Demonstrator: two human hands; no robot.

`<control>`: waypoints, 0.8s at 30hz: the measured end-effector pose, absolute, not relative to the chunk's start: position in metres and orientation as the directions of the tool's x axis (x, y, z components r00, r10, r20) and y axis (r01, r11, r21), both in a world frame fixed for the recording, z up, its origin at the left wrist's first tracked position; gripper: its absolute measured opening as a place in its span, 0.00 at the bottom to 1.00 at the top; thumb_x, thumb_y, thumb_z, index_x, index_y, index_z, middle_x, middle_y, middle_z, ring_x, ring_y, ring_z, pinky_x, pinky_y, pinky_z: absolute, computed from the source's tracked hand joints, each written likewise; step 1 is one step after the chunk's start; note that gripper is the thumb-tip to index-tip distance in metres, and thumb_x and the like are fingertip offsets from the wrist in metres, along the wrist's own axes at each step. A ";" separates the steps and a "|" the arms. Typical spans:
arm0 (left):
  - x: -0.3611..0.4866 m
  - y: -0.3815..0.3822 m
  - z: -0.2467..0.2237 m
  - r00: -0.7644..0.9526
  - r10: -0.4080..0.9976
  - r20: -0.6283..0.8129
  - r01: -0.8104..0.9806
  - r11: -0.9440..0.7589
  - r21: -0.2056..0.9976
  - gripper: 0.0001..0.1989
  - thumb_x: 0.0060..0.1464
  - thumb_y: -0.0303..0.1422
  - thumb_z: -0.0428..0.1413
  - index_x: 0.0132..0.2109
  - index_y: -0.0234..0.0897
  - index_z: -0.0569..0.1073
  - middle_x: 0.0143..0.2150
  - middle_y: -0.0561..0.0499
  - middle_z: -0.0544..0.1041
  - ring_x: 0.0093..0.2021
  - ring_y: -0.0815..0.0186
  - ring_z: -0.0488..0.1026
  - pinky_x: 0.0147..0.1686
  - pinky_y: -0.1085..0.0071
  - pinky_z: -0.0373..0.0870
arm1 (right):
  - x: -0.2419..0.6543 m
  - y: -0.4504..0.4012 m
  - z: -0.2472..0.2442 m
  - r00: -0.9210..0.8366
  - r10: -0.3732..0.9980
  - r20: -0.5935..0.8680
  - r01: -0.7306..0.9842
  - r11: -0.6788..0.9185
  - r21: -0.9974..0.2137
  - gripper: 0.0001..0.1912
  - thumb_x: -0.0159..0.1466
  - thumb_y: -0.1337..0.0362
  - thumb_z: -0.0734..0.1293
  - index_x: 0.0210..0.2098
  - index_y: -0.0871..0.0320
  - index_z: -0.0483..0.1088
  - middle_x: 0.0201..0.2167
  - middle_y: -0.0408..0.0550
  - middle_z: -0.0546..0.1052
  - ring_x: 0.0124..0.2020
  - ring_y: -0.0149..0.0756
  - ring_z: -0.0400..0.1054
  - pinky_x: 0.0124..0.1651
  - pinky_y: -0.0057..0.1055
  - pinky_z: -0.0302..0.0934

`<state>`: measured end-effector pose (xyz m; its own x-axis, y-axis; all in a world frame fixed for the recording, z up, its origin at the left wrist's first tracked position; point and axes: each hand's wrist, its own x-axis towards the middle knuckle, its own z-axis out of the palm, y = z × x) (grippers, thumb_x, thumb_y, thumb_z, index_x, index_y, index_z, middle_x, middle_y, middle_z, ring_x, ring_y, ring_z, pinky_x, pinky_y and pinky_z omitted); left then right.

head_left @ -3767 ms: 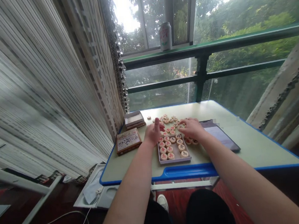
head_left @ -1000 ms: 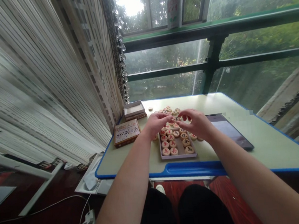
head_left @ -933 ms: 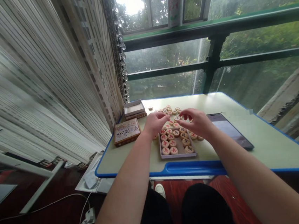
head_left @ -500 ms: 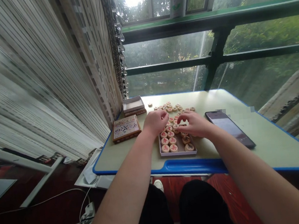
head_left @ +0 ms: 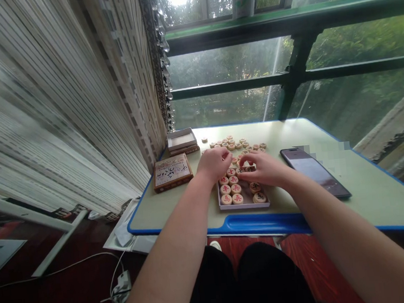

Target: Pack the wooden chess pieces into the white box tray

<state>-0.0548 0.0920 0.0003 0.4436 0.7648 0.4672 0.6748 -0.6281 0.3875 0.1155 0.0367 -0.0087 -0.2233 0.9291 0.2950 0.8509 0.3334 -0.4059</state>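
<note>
A shallow box (head_left: 245,206) stands near the front of the table, holding rows of round Chinese chess pieces with red and dark characters. A red-marked chess piece (head_left: 237,199) lies in its front row. Over the box's back left corner is my left hand (head_left: 216,163), its fingers curled together; anything inside them is hidden. My right hand (head_left: 265,167) reaches over the right side of the box. Its thumb and index finger close around a chess piece (head_left: 240,170) in the back row. More loose chess pieces (head_left: 231,146) are scattered behind both hands.
A printed game box (head_left: 171,170) lies to the left, with an open tray (head_left: 181,138) stacked behind it. To the right rests a phone (head_left: 314,173). A blue pen trough (head_left: 266,222) runs along the front edge of the table (head_left: 366,193). Curtains hang at left.
The whole view has shifted slightly, so the table things appear a little further right. Both hands stay over the box with nearly the same finger shapes.
</note>
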 end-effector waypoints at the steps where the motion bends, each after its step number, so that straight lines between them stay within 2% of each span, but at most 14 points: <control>1: -0.055 0.092 0.000 0.447 0.765 0.464 0.673 -0.629 0.389 0.13 0.53 0.35 0.51 0.27 0.35 0.76 0.22 0.50 0.73 0.24 0.69 0.64 0.27 0.72 0.56 | 0.115 0.036 -0.009 -0.232 0.924 0.304 0.846 0.346 -0.405 0.12 0.54 0.55 0.68 0.34 0.54 0.73 0.32 0.48 0.71 0.36 0.41 0.65 0.39 0.36 0.59; 7: -0.055 0.092 0.001 0.461 0.761 0.456 0.669 -0.636 0.384 0.13 0.53 0.35 0.51 0.28 0.35 0.76 0.24 0.49 0.75 0.25 0.69 0.66 0.27 0.72 0.57 | 0.114 0.036 -0.008 -0.236 0.922 0.308 0.840 0.352 -0.412 0.08 0.54 0.57 0.68 0.31 0.53 0.74 0.31 0.47 0.71 0.36 0.39 0.65 0.37 0.33 0.59; 24: -0.055 0.093 -0.002 0.467 0.777 0.421 0.684 -0.620 0.385 0.12 0.52 0.35 0.51 0.30 0.36 0.77 0.26 0.49 0.76 0.26 0.68 0.67 0.28 0.72 0.59 | 0.117 0.037 -0.007 -0.262 0.911 0.318 0.823 0.383 -0.420 0.09 0.53 0.57 0.69 0.31 0.53 0.75 0.30 0.47 0.73 0.35 0.39 0.67 0.38 0.34 0.61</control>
<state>-0.0549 0.0925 -0.0015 0.4673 0.7773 0.4213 0.6840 -0.6197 0.3848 0.1173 0.0374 -0.0073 -0.2624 0.9111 0.3180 0.8228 0.3834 -0.4196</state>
